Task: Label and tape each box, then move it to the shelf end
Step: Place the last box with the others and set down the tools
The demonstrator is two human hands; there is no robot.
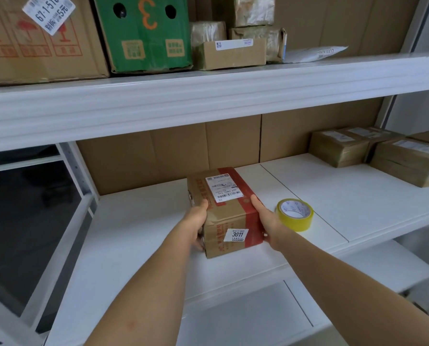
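Head view: both hands' fingers clasp the red-taped brown box (224,211), its labelled top up, beside yellow tape roll (295,215).

A single head-worn camera looked forward and down, close over the middle shelf (138,221) (wide-angle, so its edges bowed), taking in the upper shelf (208,96) above and both forearms reaching in from below.

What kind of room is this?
Probably a parcel storeroom: white shelves hold labelled boxes, and a tape roll sits by the box in the hands.
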